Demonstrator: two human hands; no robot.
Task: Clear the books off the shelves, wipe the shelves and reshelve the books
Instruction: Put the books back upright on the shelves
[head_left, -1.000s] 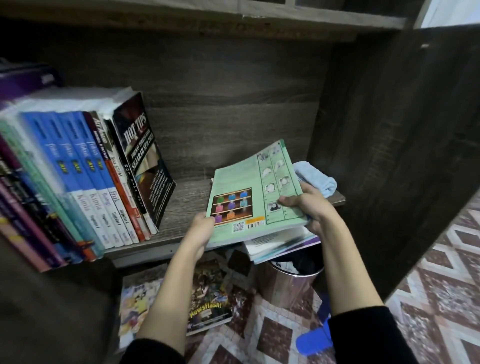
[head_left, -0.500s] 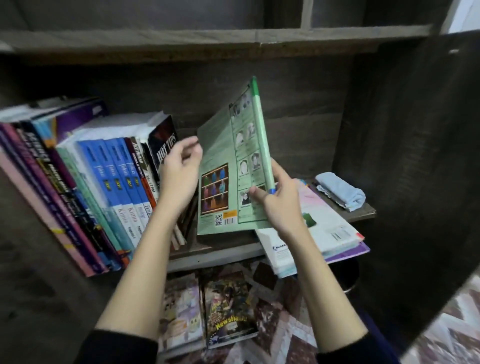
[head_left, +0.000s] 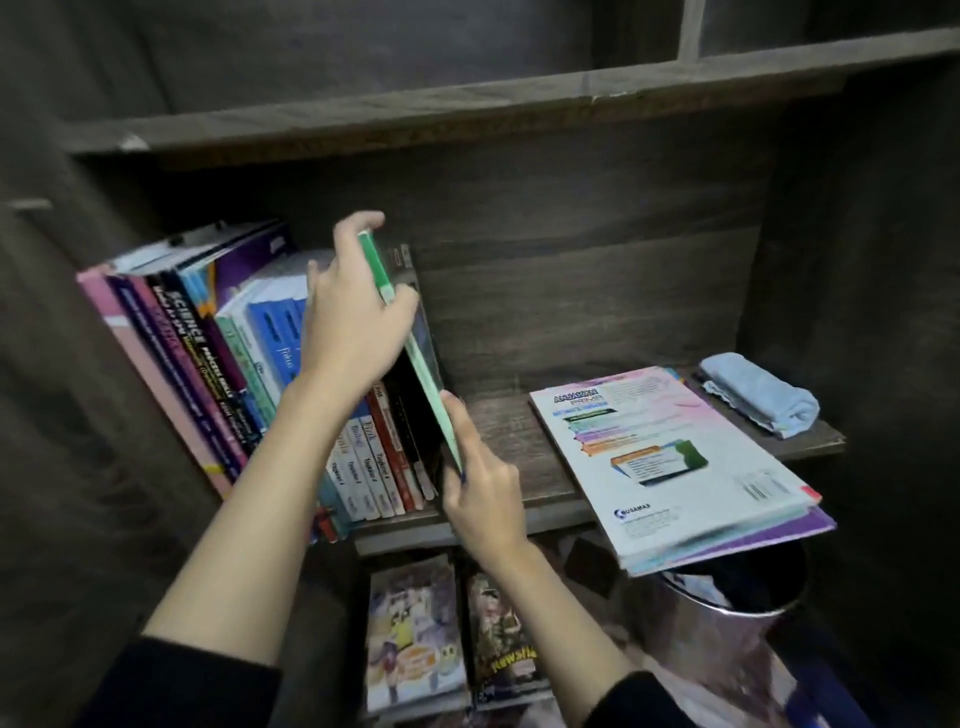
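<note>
Left hand (head_left: 353, 317) and right hand (head_left: 483, 493) gripping one green book (head_left: 418, 369), one blue cloth (head_left: 758, 392)

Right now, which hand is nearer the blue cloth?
Right. The right hand holds the green book's lower edge, mid-shelf, left of the cloth; the left hand grips the book's top, farther left.

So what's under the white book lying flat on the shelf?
Under the white book lie more flat books; a purple book pokes out at the bottom. Their covers are hidden, so I cannot count them.
</note>
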